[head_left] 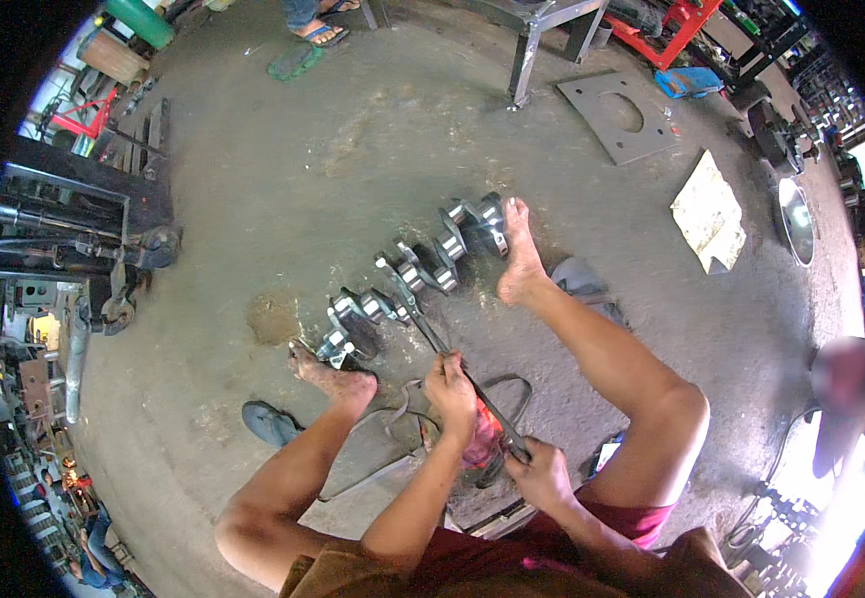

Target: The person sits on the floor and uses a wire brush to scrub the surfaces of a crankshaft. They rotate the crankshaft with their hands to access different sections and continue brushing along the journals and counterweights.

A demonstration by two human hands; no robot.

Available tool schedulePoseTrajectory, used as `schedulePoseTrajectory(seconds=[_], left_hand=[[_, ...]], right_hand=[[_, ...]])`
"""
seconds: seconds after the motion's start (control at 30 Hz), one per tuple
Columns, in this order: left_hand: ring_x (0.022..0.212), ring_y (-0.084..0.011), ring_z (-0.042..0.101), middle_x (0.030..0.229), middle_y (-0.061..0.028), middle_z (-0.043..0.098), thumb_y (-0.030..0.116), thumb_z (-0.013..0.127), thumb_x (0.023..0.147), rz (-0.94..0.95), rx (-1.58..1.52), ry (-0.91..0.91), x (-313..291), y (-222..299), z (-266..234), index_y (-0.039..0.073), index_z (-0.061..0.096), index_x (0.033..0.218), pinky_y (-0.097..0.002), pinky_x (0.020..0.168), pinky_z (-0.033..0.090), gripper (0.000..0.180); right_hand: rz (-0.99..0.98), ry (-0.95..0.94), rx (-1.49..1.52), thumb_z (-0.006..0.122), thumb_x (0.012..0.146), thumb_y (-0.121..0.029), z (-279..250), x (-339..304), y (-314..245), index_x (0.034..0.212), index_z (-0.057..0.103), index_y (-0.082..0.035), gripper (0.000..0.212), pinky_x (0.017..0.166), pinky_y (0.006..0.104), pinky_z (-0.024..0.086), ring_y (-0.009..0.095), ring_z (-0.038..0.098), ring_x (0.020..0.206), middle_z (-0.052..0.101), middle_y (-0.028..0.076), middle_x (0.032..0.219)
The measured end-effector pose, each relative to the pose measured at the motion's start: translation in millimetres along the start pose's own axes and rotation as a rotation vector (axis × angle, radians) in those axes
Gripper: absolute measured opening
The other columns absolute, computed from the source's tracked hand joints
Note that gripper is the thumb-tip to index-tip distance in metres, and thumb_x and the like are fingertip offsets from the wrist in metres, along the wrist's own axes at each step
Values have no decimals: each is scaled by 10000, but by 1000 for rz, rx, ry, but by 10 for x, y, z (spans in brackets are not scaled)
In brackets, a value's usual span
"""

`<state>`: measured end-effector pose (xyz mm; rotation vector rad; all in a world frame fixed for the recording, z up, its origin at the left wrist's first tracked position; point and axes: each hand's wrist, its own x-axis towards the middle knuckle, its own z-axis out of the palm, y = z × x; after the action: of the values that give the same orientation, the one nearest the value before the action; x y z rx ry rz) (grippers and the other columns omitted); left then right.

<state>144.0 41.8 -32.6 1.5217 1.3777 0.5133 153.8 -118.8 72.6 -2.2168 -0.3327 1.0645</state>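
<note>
A steel crankshaft [409, 275] lies slantwise on the floor, with bright journals and dark webs. My bare feet rest against its two ends. A long dark bar [432, 334] runs from the middle of the crankshaft back toward my lap, its far end at a journal there. My left hand [449, 394] is closed around the bar partway along it. At the near end, my right hand [542, 475] grips the same bar. Behind the bar, between my hands, is a red-orange thing [482, 439] that I cannot make out.
Dark straps [402, 411] lie near my left forearm. One sandal [271, 424] sits by my left foot, another [577, 277] by my right. A grey metal plate [602, 125] and a pale sheet [708, 214] lie at right. Machinery [103, 209] stands left; another person's foot [323, 35] is at the top.
</note>
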Motion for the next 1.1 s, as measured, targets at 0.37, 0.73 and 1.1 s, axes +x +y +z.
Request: schedulePoseTrajectory(seconds=[0.37, 0.73, 1.1], left_hand=[[765, -158, 585, 773, -53, 644, 396, 579, 907, 152, -305, -336, 1705, 1131, -651, 32, 647, 833, -327, 742, 426, 378], [640, -99, 469, 646, -57, 543, 137, 566, 932, -76, -117, -374, -948, 1382, -973, -35, 591, 810, -269, 583, 400, 212], [562, -326, 537, 630, -216, 532, 241, 527, 914, 52, 48, -230, -447, 292, -304, -13, 561, 745, -411, 551, 401, 307]], right_hand=[[55, -108, -113, 663, 814, -338, -188, -156, 32, 954, 652, 2, 368, 666, 426, 506, 373, 655, 755, 641, 253, 789], [-161, -7, 45, 635, 792, -218, 976, 1551, 108, 769, 572, 15, 242, 583, 402, 438, 239, 532, 588, 557, 164, 643], [-189, 87, 19, 648, 790, -208, 401, 422, 117, 833, 610, -5, 210, 633, 442, 491, 413, 620, 745, 621, 242, 772]])
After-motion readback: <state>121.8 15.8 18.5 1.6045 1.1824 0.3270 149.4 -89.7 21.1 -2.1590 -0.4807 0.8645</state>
